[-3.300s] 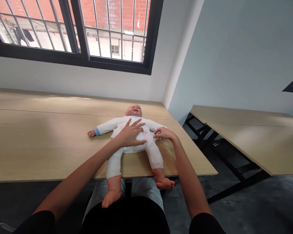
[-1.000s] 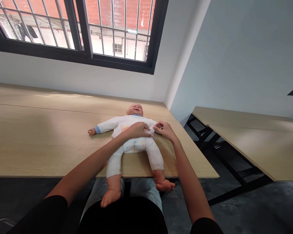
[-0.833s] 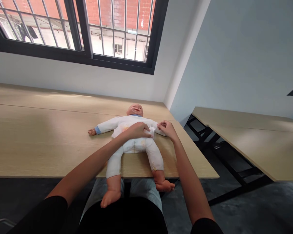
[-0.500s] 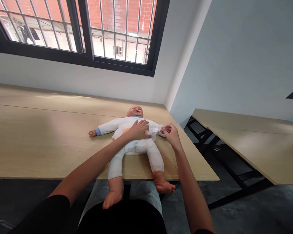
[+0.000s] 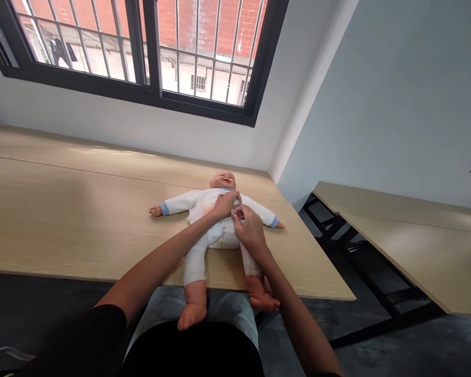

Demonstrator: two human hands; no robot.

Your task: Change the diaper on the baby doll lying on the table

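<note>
A baby doll (image 5: 198, 262) in a white suit with blue cuffs lies on its back, its feet hanging past the table's front edge. Around its hips is a white diaper (image 5: 223, 236), and one loose side flap (image 5: 196, 213) spreads out at the left of its waist. Over the doll's belly, my left hand (image 5: 225, 205) has its fingers bent at the diaper's front waist. Close beside it, my right hand (image 5: 249, 226) pinches the diaper's other side flap against the front. Both sets of fingertips almost meet, and the flap between them is mostly hidden.
The pale wooden table (image 5: 102, 230) runs along the wall below a barred window (image 5: 208, 99). A second table (image 5: 408, 235) with black legs stands to the right, across a gap. My lap is just under the front edge.
My right hand has moved left, bringing the stretched side flap from beside the doll's arm to its belly. My left hand's flat fingers have bent. The view has shifted slightly.
</note>
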